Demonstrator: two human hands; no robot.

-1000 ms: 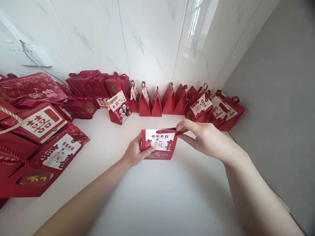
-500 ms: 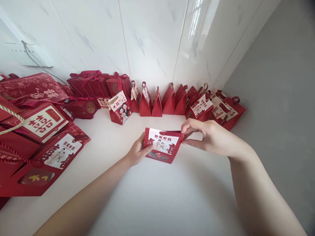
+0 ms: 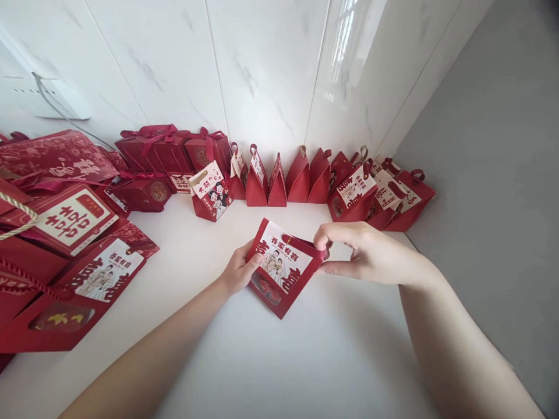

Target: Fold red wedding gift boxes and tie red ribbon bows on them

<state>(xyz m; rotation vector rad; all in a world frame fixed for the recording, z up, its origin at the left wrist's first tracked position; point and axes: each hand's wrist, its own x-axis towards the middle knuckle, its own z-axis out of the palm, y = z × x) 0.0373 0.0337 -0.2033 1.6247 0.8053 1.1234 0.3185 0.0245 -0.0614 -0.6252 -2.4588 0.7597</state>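
A red gift box (image 3: 282, 262) with a white printed panel of a couple and a clear window low on its front is held above the white table. My left hand (image 3: 240, 269) grips its left edge, thumb on the front and fingers behind. My right hand (image 3: 360, 250) pinches a dark red ribbon (image 3: 321, 253) at the box's upper right edge. The box is tilted, its right side lower. The back of the box is hidden.
Several small red gift boxes (image 3: 257, 186) stand in a row along the tiled wall (image 3: 266, 75). Larger red boxes and bags (image 3: 56, 250) crowd the left side. One small box with a cartoon couple (image 3: 212, 192) stands forward of the row. A grey surface (image 3: 493, 174) lies at the right.
The gift box has turned clockwise, and its front now shows more fully. My right hand has moved slightly left and down, still pinching at the box's upper right.
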